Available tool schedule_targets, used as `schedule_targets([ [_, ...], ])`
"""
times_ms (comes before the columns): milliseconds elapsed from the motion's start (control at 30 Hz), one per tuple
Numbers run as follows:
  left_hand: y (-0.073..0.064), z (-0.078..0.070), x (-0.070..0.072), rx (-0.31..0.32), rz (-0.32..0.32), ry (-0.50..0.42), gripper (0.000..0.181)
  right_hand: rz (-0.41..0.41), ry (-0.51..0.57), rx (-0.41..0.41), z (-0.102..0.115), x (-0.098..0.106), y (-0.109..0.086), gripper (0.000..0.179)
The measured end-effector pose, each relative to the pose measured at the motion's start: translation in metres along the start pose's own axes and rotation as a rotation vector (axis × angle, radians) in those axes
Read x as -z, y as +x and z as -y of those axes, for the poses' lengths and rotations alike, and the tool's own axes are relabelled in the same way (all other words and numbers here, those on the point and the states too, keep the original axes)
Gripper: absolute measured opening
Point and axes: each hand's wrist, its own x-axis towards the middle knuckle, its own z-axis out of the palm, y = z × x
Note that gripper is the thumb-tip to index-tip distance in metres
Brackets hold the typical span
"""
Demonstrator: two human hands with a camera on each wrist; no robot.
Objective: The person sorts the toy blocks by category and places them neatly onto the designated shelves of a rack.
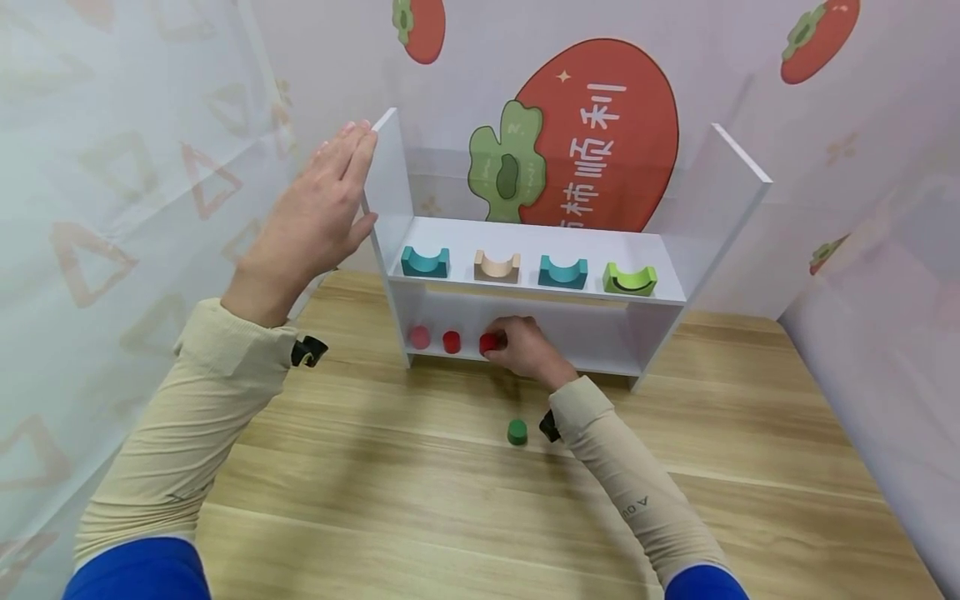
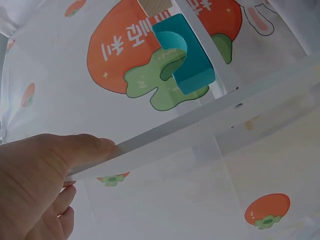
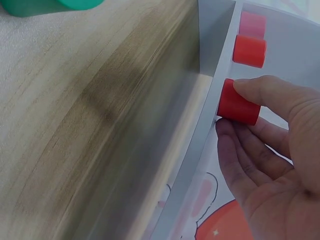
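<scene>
A white two-tier shelf (image 1: 525,293) stands on the table. My left hand (image 1: 318,204) holds its left side panel (image 2: 150,142), the thumb on one side and the fingers on the other. On the lower board my right hand (image 1: 525,348) pinches a red cylinder block (image 3: 238,103) between thumb and fingers, at the board's front edge. Left of it stand another red cylinder (image 1: 452,342) and a pink cylinder (image 1: 419,337). A green cylinder (image 1: 517,432) sits on the table in front of the shelf, near my right wrist.
Along the upper board stand a teal arch block (image 1: 425,267), a plain wooden one (image 1: 497,270), a second teal one (image 1: 562,277) and a light green one (image 1: 630,283). Printed cloth (image 1: 330,50) hangs behind and beside the wooden table (image 1: 360,500).
</scene>
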Motion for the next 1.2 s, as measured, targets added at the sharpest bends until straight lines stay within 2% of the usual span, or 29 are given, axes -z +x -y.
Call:
schedule_targets([
  [333, 0.001, -0.001, 0.0, 0.001, 0.006, 0.012, 0.088, -0.009, 0.003, -0.017, 0.002, 0.015, -0.016, 0.037],
  [567, 0.0, -0.001, 0.002, 0.001, -0.004, 0.003, 0.088, -0.007, -0.059, 0.015, -0.001, 0.03, -0.034, 0.036],
  [700, 0.0, 0.0, 0.003, 0.005, -0.004, -0.004, 0.088, 0.035, -0.093, 0.052, -0.002, 0.034, -0.047, 0.034],
  [833, 0.0, -0.001, 0.003, 0.011, 0.003, -0.001, 0.088, 0.114, -0.053, 0.083, -0.004, 0.033, -0.063, 0.036],
  [1000, 0.0, -0.001, 0.003, 0.017, 0.015, 0.006, 0.088, 0.2, -0.014, 0.115, -0.012, 0.024, -0.084, 0.041],
  [1200, 0.001, -0.002, 0.002, 0.013, 0.016, 0.009, 0.089, 0.254, 0.02, 0.127, -0.024, 0.007, -0.102, 0.042],
])
